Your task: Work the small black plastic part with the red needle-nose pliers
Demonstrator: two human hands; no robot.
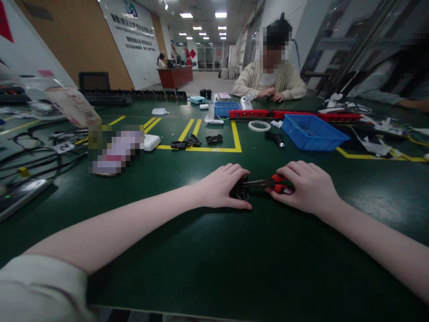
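Note:
On the green table, my left hand [223, 185] is closed around a small black part [241, 192], its thumb and fingers on either side. Much of that part is hidden by the hand, so its kind does not show. My right hand [306, 185] grips the red-and-black handles of a pair of needle-nose pliers [264, 184]. The pliers point left, and their narrow tip reaches the black part; whether the jaws clamp it I cannot tell. Farther back lie several black pieces [192, 141] and another black piece [213, 139], inside yellow tape lines.
A blue bin [313, 134] stands to the back right, beside a roll of white tape [259, 125] and a black handheld tool [275, 138]. Cables [40, 152] and a blurred-out phone [117, 152] lie on the left. Across the table sits a person [271, 76].

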